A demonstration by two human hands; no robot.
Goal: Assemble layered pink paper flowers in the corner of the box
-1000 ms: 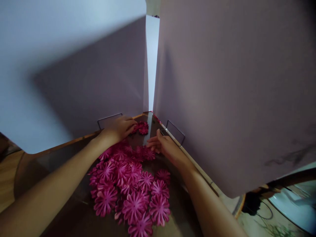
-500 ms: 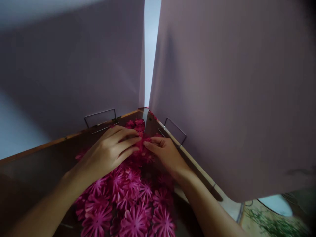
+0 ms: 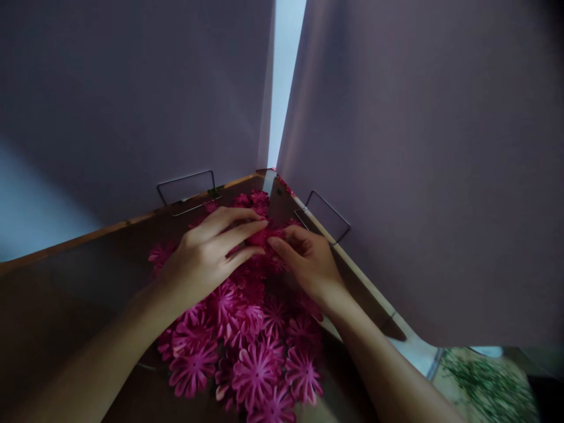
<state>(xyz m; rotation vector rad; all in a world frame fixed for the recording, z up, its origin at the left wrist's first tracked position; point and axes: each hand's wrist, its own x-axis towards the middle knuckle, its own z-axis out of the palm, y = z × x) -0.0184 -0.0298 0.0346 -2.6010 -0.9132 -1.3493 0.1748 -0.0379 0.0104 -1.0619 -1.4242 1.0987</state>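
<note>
Many pink artificial flower petal pieces (image 3: 255, 370) lie in a heap on the dark tabletop (image 3: 83, 299). Above the far part of the heap, both hands meet at one pink petal piece (image 3: 258, 239). My left hand (image 3: 218, 244) reaches over it from the left, fingers bent and their tips on it; the thumb is hidden. From the right, my right hand (image 3: 312, 263) pinches the edge of the same piece between thumb and curled index finger. How the piece is shaped between the fingers is partly hidden.
Two tall grey-mauve panels (image 3: 132, 88) stand along the table's far edges, with a bright gap (image 3: 286, 76) between them. Thin wire stands (image 3: 328, 216) sit at their bases. Beyond the right edge, green plastic-looking foliage (image 3: 493, 388) lies lower down.
The camera view has tilted, so the table and heap appear shifted right and slightly up. Both hands stay together at the pink petal piece, with only small finger movement.
</note>
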